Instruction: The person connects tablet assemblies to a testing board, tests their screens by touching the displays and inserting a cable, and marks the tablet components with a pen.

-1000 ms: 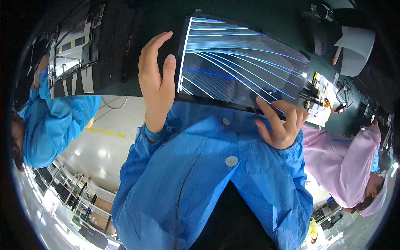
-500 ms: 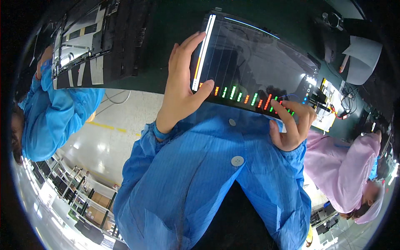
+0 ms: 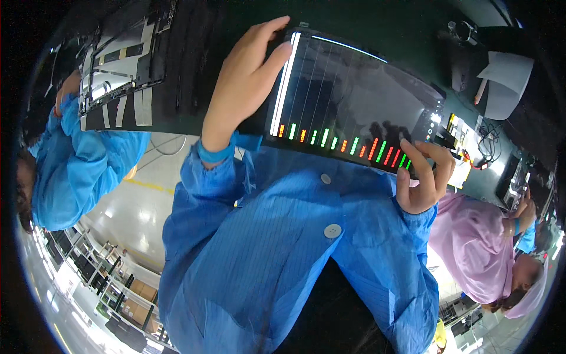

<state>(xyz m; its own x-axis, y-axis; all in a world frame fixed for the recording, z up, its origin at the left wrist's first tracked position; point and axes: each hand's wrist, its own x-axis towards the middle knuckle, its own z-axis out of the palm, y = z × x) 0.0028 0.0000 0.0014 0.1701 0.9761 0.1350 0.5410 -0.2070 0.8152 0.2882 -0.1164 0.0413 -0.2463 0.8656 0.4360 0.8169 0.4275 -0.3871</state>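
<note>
A dark flat display panel (image 3: 359,88) lies in front of me, lit with a white stripe down its left side and thin vertical lines. Rows of red and green characters run along its near edge. My left hand (image 3: 244,79) is open at the panel's far left corner, with the thumb tip by the left edge and the fingers reaching past it. At the near right corner is my right hand (image 3: 425,177), its fingers bent and apart. Its index fingertip is over the panel face and the thumb is by the near edge; firm contact is hard to tell.
Left on the dark table (image 3: 230,35) lies a frame (image 3: 121,88) with pale tape strips, near a person in blue (image 3: 71,171). To the right are a white sheet (image 3: 507,85), dark cables (image 3: 488,144) and a person in pink (image 3: 471,248). A shelf rack (image 3: 112,283) stands behind.
My left hand has lifted its thumb off the panel face and moved up and left to the far corner. My right hand has shifted right along the near edge. The view has shifted slightly.
</note>
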